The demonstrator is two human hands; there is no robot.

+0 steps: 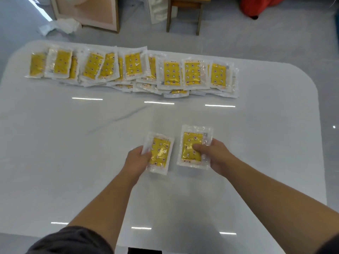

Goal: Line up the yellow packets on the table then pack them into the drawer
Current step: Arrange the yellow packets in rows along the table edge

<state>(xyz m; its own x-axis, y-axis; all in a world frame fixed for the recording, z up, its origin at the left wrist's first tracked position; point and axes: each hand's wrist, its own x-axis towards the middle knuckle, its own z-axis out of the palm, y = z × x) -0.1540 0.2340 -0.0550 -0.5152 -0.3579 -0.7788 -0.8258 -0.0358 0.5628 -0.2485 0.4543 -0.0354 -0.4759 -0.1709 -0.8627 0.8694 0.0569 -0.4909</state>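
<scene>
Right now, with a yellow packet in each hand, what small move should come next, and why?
Probably move both to the right end of the overlapping row of packets across the table. The left hand grips the left packet, the right hand the right packet, both apart from that row; no drawer shows.

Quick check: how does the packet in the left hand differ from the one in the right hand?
The left-hand packet is tilted, top leaning right; the right-hand packet sits nearly straight. The left hand grips its packet's left edge; the right hand puts its thumb across the yellow middle. Both are yellow patterned pouches in clear wrap, face up, not touching.
</scene>
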